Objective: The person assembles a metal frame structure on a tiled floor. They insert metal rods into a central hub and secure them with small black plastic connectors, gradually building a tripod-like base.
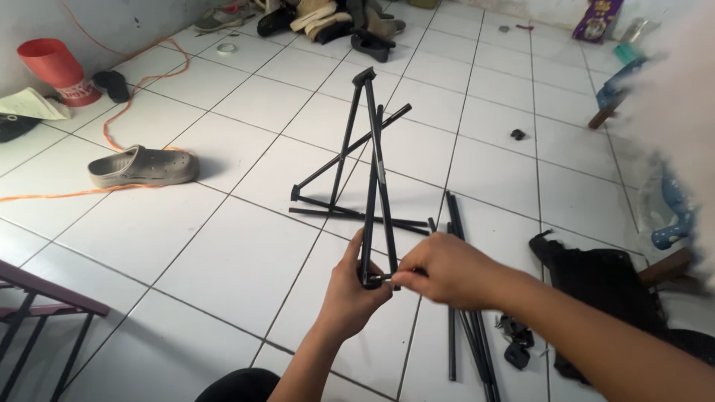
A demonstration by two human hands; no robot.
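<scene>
Nearest, bottom edge: dark clothing of the person, just below the two forearms.
Left hand: its grip is clamped round the near lower end of the black metal frame, thumb on the left side, fingers wrapped behind.
Right hand: reaches in from the right; fingertips pinched together on a small part at the same lower end of the frame, touching the left hand.
Black metal frame: stands tilted on the white tiled floor, thin tubes meeting at a top joint farther off, cross bars lying flat at its foot.
Loose black rods: a bundle on the floor just right of the hands, running away from the camera.
Black bag: crumpled on the floor right of the rods, small black fittings beside it.
Left near corner: part of a dark metal rack.
Grey clog shoe: on its own at the left, an orange cable curling round it.
Small black part: alone on a tile, right of the frame's top.
Red bucket: tipped against the left wall, with a white band at its rim.
Purple packet: flat rectangular pouch, standing at the far right wall.
Far wall: a heap of shoes; a roll of tape lies left of it.
Right edge: blurred white shape, cannot tell what.
</scene>
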